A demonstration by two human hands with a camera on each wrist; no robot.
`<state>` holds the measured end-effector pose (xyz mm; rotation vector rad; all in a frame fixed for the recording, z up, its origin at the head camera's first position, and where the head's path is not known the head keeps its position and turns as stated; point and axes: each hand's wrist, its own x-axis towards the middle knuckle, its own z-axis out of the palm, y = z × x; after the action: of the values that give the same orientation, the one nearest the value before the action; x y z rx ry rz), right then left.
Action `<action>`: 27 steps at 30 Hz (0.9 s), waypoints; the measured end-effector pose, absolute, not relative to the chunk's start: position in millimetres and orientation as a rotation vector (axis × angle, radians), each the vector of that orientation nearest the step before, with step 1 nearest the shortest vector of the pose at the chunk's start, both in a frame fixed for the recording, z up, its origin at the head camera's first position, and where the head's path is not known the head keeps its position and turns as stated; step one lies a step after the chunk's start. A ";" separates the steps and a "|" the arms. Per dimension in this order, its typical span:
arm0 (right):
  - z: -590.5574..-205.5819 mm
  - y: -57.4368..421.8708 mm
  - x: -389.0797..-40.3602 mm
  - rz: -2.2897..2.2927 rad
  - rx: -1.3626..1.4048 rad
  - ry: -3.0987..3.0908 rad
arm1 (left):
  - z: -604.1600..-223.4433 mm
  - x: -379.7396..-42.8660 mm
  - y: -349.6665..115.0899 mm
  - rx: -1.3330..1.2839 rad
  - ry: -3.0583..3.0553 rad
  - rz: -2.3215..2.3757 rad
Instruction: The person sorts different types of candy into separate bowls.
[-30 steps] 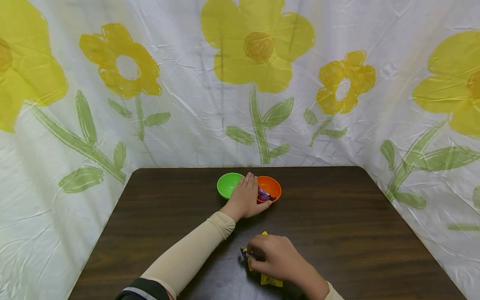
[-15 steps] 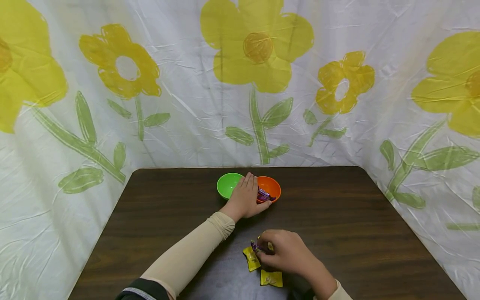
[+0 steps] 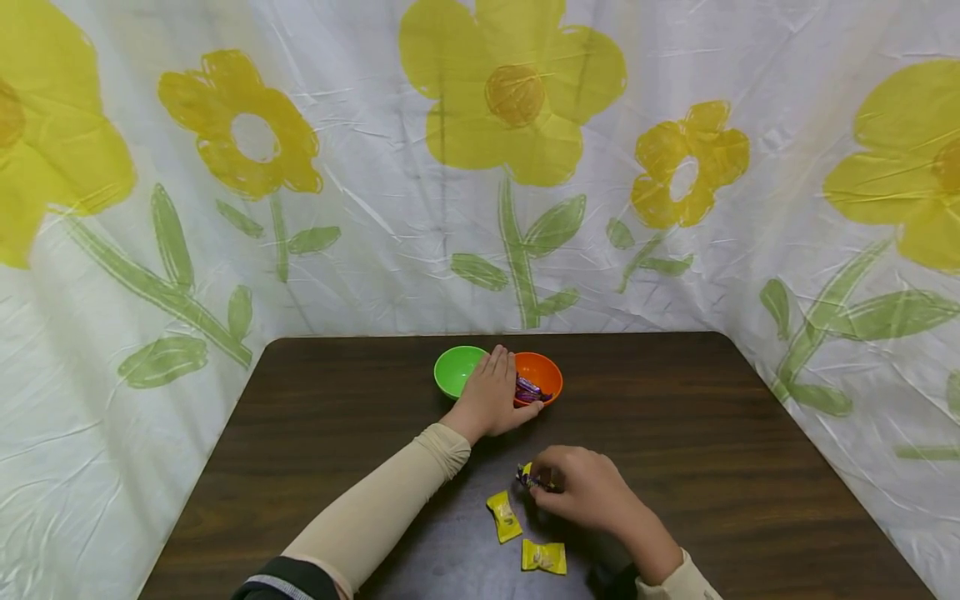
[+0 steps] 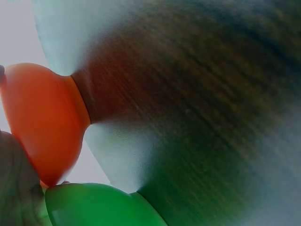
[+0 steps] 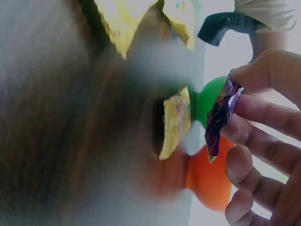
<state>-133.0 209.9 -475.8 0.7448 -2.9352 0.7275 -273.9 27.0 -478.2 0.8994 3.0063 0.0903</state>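
At the far side of the table, my left hand (image 3: 491,396) rests on the green bowl (image 3: 453,371) and the orange bowl (image 3: 542,367) where they meet. Its fingers are straight and its thumb lies along the orange bowl's near rim. Several purple-wrapped candies (image 3: 531,389) lie inside the orange bowl. Nearer to me, the right hand (image 3: 585,492) pinches a purple-wrapped candy (image 5: 220,113) between thumb and fingers, above the table. Beneath it lies a yellow-wrapped candy (image 5: 175,122), mostly hidden in the head view. Two more yellow candies (image 3: 504,517) lie closer to me.
The dark wood table (image 3: 360,383) has a white curtain (image 3: 360,250) with yellow flowers along its back and sides. My left forearm (image 3: 375,517) stretches across the table's left-middle part. Bare tabletop shows to the right of both hands.
My right hand has moved right and slightly away from me with the purple candy, uncovering two yellow candies on the table. The left hand has stayed at the bowls.
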 end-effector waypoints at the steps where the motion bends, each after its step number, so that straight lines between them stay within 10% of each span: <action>1: -475.8 211.0 -134.2 0.727 0.736 -2.941 | -478.0 -273.9 26.9 0.897 3.006 0.092; 27: -478.5 236.2 -163.3 0.747 0.452 -3.009 | -477.6 -272.9 26.8 0.893 3.002 0.101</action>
<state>-163.3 236.2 -478.5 0.4522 -3.0092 0.7474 -272.9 26.8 -477.6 0.8932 3.0024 0.1012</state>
